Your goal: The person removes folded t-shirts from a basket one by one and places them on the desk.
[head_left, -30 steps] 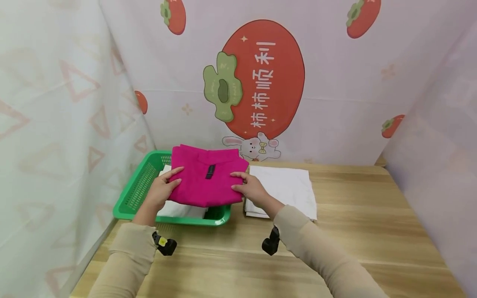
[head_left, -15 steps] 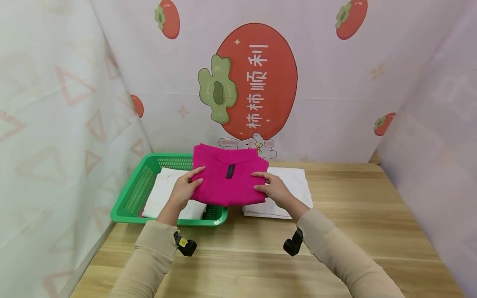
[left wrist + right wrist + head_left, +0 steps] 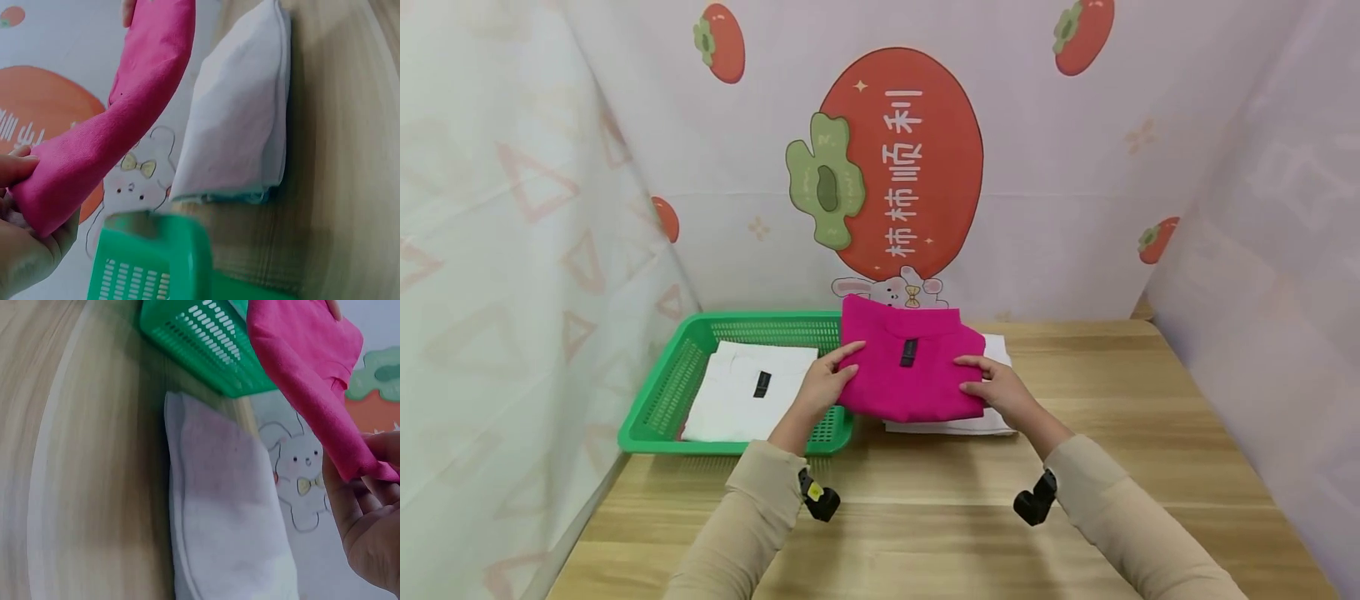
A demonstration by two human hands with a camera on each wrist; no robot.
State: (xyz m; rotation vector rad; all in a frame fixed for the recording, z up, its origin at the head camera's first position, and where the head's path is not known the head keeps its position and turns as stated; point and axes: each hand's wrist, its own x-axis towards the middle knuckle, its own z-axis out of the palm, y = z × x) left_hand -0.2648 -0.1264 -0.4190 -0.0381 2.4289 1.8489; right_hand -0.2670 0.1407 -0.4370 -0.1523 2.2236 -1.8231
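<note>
A folded bright pink shirt [image 3: 910, 387] with a black neck label is held up between both hands. My left hand [image 3: 820, 392] pinches its left side, thumb on top, and my right hand [image 3: 1007, 393] pinches the right side. In both wrist views the shirt's folded edge sags a little between the hands, above the table. Below it lies a folded white garment [image 3: 225, 487], partly hidden by the shirt in the head view. In the green basket [image 3: 658, 367] at the left rests a folded white shirt [image 3: 737, 408] with a black label.
The wooden table [image 3: 925, 533] extends in front and to the right. A printed curtain [image 3: 1037, 208] stands along its back edge, with more curtain at both sides. The basket's right rim is close to the left hand.
Both hands have carried the pink shirt to the right, from over the basket to over the white garment on the table. The white shirt in the basket has come into view.
</note>
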